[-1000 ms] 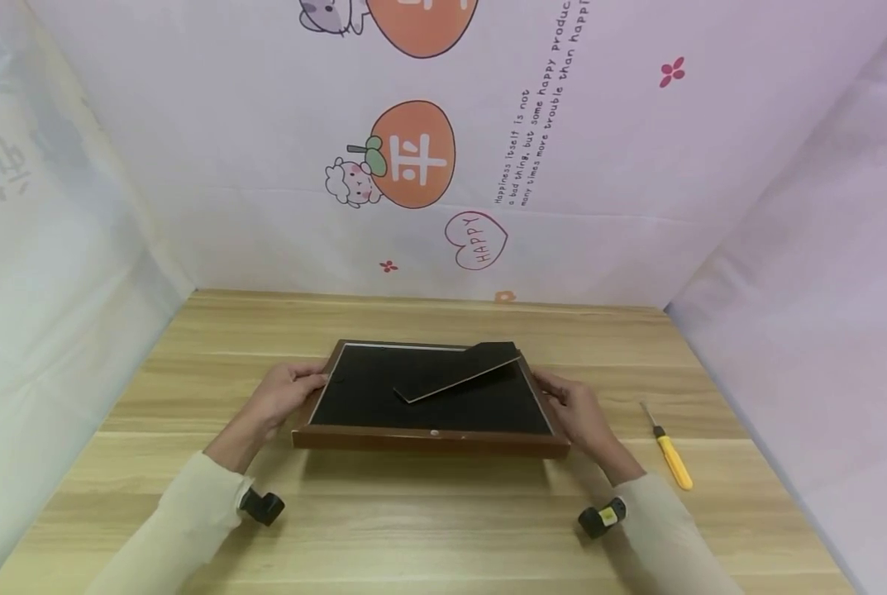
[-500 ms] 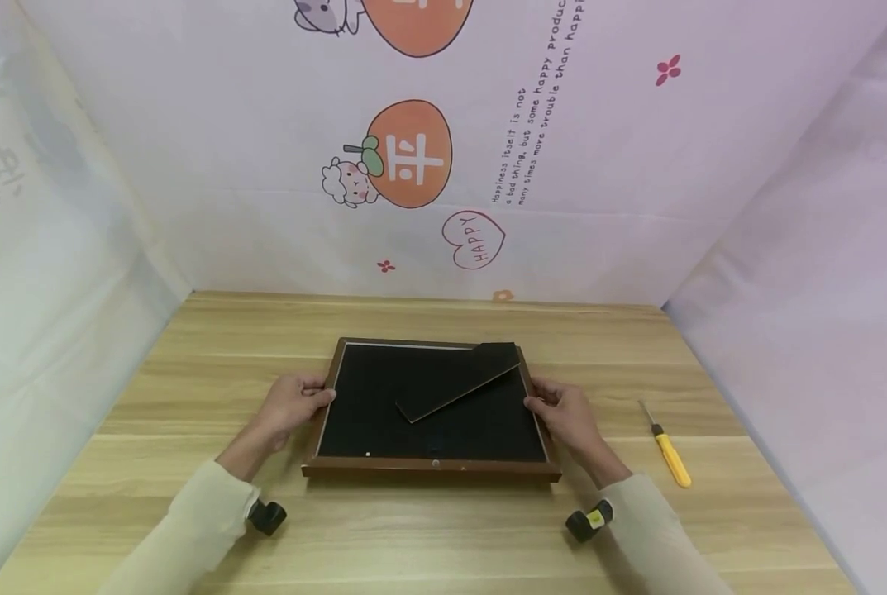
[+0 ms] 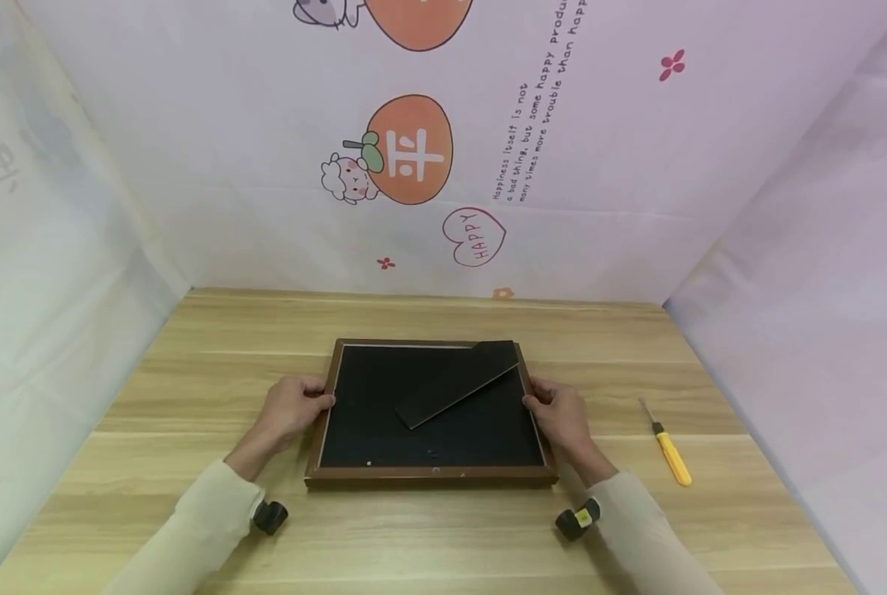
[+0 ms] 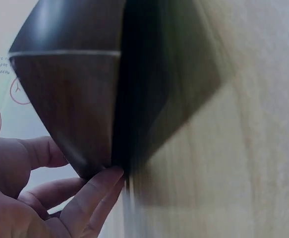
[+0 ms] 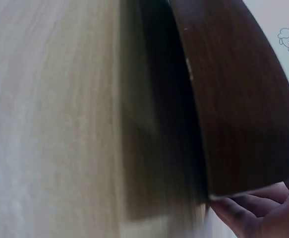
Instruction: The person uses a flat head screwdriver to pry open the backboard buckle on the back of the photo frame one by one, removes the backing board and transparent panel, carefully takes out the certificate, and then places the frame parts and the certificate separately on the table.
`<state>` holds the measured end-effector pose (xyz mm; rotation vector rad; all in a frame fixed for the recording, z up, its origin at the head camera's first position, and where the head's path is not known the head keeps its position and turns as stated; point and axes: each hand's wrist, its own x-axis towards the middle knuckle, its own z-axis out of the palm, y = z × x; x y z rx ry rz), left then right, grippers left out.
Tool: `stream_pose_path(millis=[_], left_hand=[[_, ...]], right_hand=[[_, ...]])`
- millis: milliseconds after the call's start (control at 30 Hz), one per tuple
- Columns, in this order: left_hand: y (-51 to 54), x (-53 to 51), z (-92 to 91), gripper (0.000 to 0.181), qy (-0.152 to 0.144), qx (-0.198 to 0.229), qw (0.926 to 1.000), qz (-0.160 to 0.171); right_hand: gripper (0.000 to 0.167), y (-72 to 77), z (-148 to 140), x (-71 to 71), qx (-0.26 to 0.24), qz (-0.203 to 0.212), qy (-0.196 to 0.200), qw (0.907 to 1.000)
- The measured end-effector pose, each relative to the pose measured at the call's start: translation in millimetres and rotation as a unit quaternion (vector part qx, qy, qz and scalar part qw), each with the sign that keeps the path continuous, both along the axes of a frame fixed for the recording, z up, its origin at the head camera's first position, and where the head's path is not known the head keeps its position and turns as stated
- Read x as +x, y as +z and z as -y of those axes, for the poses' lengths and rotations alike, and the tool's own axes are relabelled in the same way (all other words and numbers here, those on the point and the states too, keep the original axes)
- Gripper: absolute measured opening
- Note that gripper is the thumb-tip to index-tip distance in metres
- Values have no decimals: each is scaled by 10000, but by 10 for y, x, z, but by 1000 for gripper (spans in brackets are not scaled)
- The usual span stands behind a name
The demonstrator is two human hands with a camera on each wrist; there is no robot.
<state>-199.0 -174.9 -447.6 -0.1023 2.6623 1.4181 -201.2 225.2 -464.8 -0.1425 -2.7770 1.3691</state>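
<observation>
The left hand [image 3: 288, 406] and right hand [image 3: 565, 417] grip opposite sides of the picture frame [image 3: 431, 446], low at the bench [image 3: 443, 537], contact unclear. Placing seems underway; next calls for level, even release.

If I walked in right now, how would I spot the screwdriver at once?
Start at the wooden table and find the dark frame held between the left hand and right hand. Just right of the right hand lies the screwdriver, its thin shaft pointing away from the person. Its bright yellow handle sets it apart from the frame.
</observation>
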Motion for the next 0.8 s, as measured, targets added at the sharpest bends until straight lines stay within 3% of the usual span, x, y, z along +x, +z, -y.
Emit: stream_pose_path(millis=[267,800], left_hand=[[-45,-1,18,22,-285,-1002,9940,-347],[-63,19,35,28,-276,-928,9949,-287]], right_hand=[[40,-12,25,0,343,-232,-10,9991],[39,-63,-11,-7,391,-101,10,9992]])
